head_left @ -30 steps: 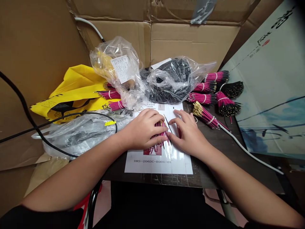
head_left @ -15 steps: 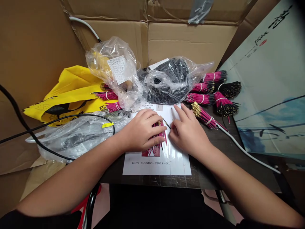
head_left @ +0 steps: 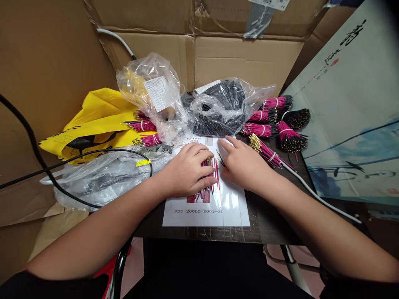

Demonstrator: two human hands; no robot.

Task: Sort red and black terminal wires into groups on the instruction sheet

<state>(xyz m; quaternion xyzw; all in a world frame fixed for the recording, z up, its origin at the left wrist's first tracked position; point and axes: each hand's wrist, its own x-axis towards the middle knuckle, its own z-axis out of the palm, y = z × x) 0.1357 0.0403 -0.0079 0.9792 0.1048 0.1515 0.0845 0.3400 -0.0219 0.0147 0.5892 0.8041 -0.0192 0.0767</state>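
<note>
- At the middle of the table (head_left: 268, 224), on a printed sheet (head_left: 205, 218): loose pink wires (head_left: 210, 175), roughly side by side, partly covered by the left hand. Too many and too hidden to count.
- Left hand (head_left: 193, 168): fingers parted, lying over these wires, not closed round them. Right hand (head_left: 241, 162), towards 3 o'clock: index finger pointing out, the rest curled near a dark wire (head_left: 221, 159); cannot tell if it pinches it.
- Progress, judged from the lie of things: the surrounding bundles are banded, so look finished; the wires under the left hand show no band and look unfinished.
- 1 to 2 o'clock: six banded bundles. Five pink, among them a gold-tipped bundle (head_left: 264, 150) nearest the right hand; one black bundle (head_left: 294, 118).
- 10 o'clock: three pink bundles (head_left: 146, 125), two with bands in sight, the third mostly covered.
- Clear bags, three: a black-filled bag (head_left: 215, 118) at 12, a yellow-filled bag (head_left: 137, 85) at 11, a flattened bag (head_left: 109, 180) at 9.
- 10 o'clock, farther out: one yellow bag (head_left: 99, 108).
- 3 to 4 o'clock: one white cable (head_left: 307, 182).
</note>
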